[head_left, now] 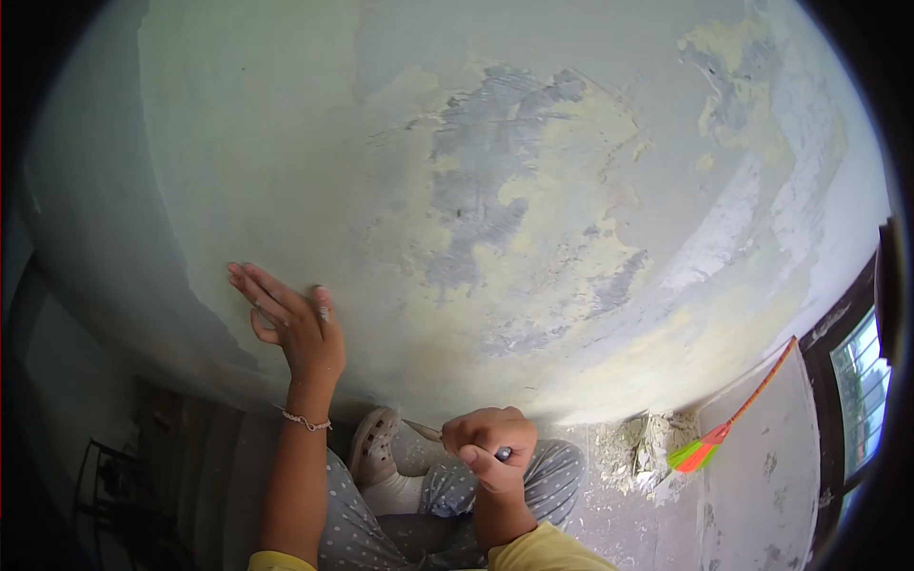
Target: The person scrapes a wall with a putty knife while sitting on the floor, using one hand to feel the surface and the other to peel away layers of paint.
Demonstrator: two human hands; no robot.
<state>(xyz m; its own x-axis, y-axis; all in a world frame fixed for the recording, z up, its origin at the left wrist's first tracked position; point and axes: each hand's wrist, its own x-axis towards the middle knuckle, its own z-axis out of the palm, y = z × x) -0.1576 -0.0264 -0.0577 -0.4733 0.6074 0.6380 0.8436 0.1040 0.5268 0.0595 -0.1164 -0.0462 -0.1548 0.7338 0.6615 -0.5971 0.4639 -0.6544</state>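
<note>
In front of me rises a wall point(276, 124) with peeled, patchy paint: pale yellow-green areas, grey bare patches point(476, 181) and whitish streaks. My left hand point(305, 328) is at the wall's lower left, fingers spread, with whitish residue on a fingertip. Low down near my knees, my right hand point(490, 445) is wrapped round the handle of a scraper point(426, 431). The scraper's narrow metal blade points left, towards my shoe, and the round end of its handle shows by my thumb. Most of the handle is hidden in my fist.
A heap of paint flakes point(643, 447) lies on the floor at the wall's foot. A hand broom point(700, 450) with red and green bristles leans at the right, near a barred window point(857, 385). My shoe point(374, 445) is close to the wall. Dark steps point(205, 476) appear at lower left.
</note>
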